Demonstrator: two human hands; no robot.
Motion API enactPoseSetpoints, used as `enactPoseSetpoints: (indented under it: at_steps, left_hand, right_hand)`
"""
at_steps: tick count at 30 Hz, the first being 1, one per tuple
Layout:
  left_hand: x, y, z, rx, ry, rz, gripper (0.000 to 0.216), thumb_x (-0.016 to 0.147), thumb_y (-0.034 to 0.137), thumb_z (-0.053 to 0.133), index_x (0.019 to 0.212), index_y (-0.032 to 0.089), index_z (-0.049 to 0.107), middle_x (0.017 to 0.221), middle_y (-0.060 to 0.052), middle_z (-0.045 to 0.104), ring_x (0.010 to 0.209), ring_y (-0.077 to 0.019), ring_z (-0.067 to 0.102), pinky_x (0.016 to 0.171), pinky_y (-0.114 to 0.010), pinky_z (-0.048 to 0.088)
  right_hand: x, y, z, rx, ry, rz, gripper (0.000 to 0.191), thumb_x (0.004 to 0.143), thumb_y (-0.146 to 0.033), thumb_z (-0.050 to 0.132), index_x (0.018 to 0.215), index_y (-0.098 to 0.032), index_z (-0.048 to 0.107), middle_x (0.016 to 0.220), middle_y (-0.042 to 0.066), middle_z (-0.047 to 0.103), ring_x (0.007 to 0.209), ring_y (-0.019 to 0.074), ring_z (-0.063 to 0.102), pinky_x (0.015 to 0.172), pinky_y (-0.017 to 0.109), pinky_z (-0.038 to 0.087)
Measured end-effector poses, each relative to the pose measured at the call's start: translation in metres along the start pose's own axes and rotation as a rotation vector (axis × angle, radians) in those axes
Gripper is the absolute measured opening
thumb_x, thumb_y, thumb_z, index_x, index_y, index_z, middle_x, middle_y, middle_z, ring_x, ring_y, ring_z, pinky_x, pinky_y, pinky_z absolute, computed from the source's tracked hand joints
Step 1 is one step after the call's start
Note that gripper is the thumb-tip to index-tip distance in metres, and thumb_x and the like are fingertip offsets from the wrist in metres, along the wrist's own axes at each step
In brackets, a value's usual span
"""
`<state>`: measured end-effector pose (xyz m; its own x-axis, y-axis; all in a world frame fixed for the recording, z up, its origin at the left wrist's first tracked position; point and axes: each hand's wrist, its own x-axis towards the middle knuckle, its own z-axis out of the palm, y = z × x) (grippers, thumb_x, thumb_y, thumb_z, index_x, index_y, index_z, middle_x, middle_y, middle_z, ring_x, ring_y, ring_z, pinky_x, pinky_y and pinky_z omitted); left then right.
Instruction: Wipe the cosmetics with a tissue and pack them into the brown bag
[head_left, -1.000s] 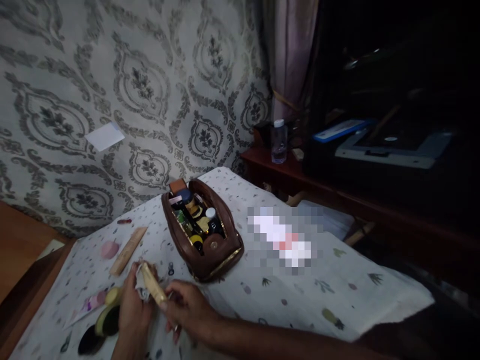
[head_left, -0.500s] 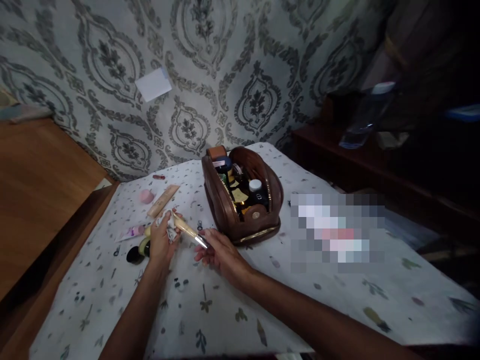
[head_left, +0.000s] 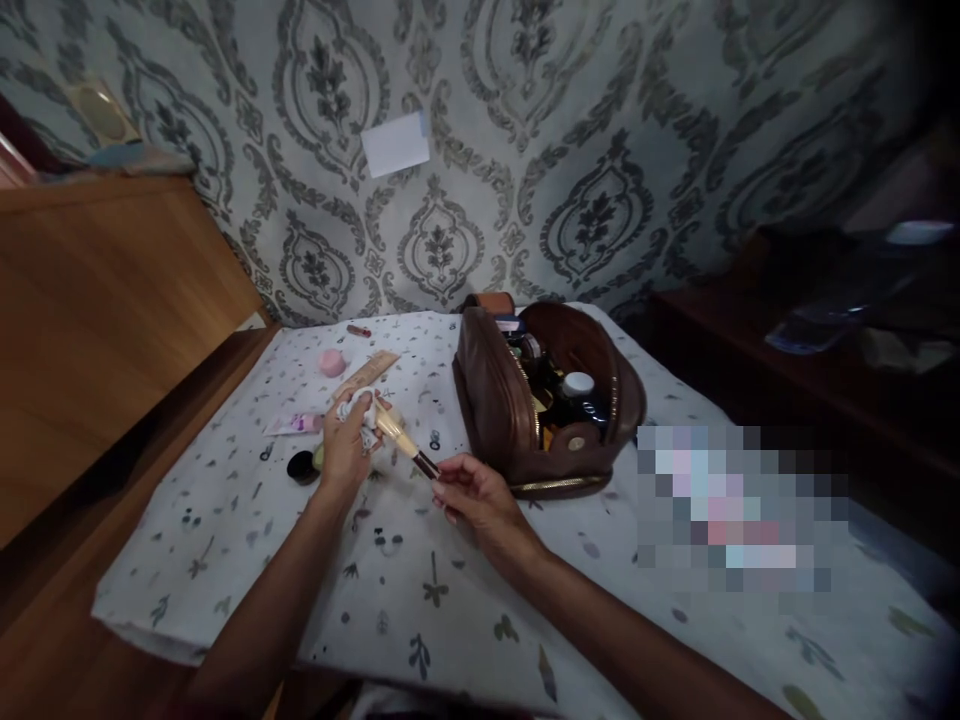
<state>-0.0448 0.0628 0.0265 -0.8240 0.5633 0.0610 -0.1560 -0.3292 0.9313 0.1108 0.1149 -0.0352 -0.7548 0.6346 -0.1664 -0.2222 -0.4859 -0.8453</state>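
Observation:
My right hand [head_left: 484, 505] pinches a makeup brush [head_left: 406, 440] by its dark, narrow end. The brush's pale, wide end points left and reaches the crumpled white patterned cloth [head_left: 364, 411] in my left hand [head_left: 345, 452]. My left fingers are closed around that cloth; whether they also grip the brush tip is hard to see. Just behind my right hand stands a brown leather toiletry bag [head_left: 489, 400], unzipped, with several bottles and jars inside, one white-capped bottle [head_left: 579, 385] among them.
Left of the bag on the patterned cloth-covered table lie a pink tube [head_left: 296, 424], a black round lid [head_left: 301, 467], a pink round item [head_left: 331, 362], a beige flat strip [head_left: 375, 370] and a small reddish stick [head_left: 358, 331]. A blurred patch covers things at right. A wooden cabinet [head_left: 112, 330] borders the left.
The view has swung left, so everything sits further right. The brush shows turned, its right end now looking dark rather than shiny. Both hands keep their hold.

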Motion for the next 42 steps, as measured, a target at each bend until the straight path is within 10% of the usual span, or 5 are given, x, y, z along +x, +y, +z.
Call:
enactPoseSetpoints:
  at_steps: [9,34,42]
  left_hand:
    - [0.002,0.003,-0.006,-0.02,0.001,0.003,0.041,0.063,0.043,0.08,0.083,0.019,0.055,0.067,0.002,0.067,0.04,-0.0044,0.046,0.036,-0.014,0.03]
    - [-0.002,0.006,-0.004,-0.018,-0.057,0.019,0.041,0.062,0.045,0.081,0.082,0.017,0.059,0.066,0.0,0.067,0.037,-0.004,0.043,0.032,-0.014,0.027]
    - [0.011,0.015,-0.027,0.172,-0.315,0.078,0.036,0.073,0.047,0.075,0.086,0.018,0.061,0.057,0.003,0.057,0.04,-0.0085,0.048,0.03,-0.016,0.03]
  right_hand:
    - [-0.006,-0.001,0.006,-0.033,-0.073,0.107,0.056,0.067,-0.067,0.073,0.081,-0.014,0.062,0.083,0.007,0.068,0.065,0.0126,0.062,0.048,0.02,0.039]
    - [-0.004,-0.004,0.006,0.023,-0.076,0.1,0.052,0.063,-0.056,0.082,0.091,-0.015,0.066,0.082,0.006,0.07,0.061,0.0123,0.063,0.045,0.019,0.039]
    - [-0.007,-0.011,0.004,-0.155,-0.036,-0.198,0.04,0.068,-0.048,0.081,0.089,-0.018,0.065,0.07,0.0,0.063,0.06,0.0122,0.059,0.046,0.02,0.041]
